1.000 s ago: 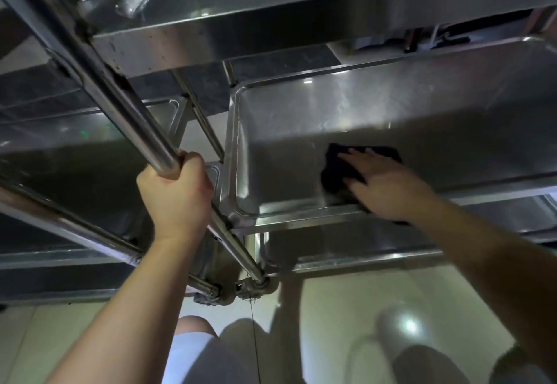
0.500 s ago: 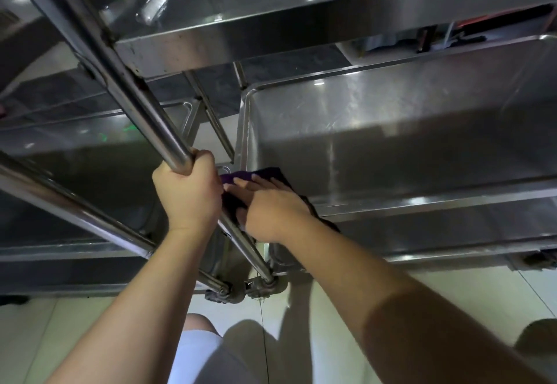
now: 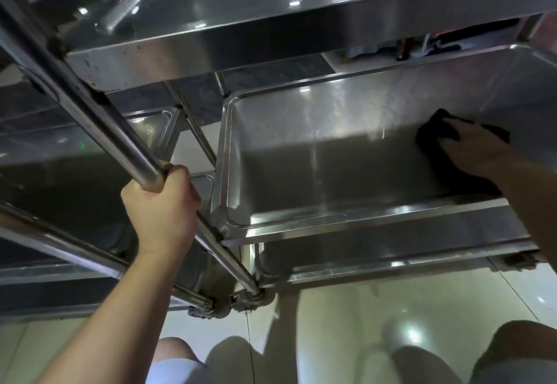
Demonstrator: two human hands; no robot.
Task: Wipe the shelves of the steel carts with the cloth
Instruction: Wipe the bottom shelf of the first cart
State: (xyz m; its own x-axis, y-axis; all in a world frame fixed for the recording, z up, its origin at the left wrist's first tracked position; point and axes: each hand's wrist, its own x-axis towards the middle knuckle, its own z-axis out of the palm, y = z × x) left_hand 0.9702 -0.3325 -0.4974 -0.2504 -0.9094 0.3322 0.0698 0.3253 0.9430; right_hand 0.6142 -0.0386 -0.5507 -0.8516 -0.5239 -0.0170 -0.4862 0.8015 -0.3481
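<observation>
The left hand (image 3: 161, 202) is wrapped tight around a smooth, round upright post (image 3: 99, 118) of the steel cart. The right hand (image 3: 470, 150) lies flat, fingers straight, pressing a dark, crumpled cloth (image 3: 434, 130) onto the middle shelf (image 3: 316, 172), a shiny rimmed tray with rounded corners. A second cart (image 3: 45, 154) stands just beside, over glossy floor tiles (image 3: 346, 323). No writing is readable.

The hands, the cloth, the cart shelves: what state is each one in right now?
Left hand: gripping the cart's slanted steel post.
Right hand: pressing flat on the cloth.
Cloth: dark, bunched, on the middle shelf.
Middle shelf: bare apart from the cloth.
Top shelf: shiny.
</observation>
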